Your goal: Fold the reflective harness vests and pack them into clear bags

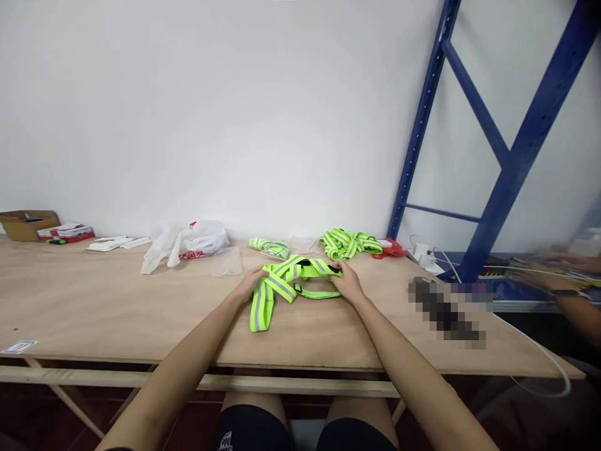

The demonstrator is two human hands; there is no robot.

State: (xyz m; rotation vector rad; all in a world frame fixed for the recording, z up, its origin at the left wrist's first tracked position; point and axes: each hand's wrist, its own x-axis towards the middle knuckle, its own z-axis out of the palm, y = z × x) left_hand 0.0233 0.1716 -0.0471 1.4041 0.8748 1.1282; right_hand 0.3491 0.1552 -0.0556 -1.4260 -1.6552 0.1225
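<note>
A neon yellow-green reflective vest [282,285], made of elastic straps with grey stripes, is stretched between my two hands over the wooden table. My left hand [250,283] grips its left side, where a loop of strap hangs toward me. On the other side my right hand [348,280] is closed on the strap near a dark fastening. A thin adjuster strap with a black buckle [298,289] sags between the hands. Behind lie a bagged folded vest [272,247] and a heap of similar straps [350,243].
White plastic bags [201,238] and a clear bag [227,262] lie left of centre. Further left are white papers [117,243], a red-white box [66,233] and a cardboard box [29,224]. At right stand a power strip [425,257], a blue rack post [509,169] and another person's arm [570,300].
</note>
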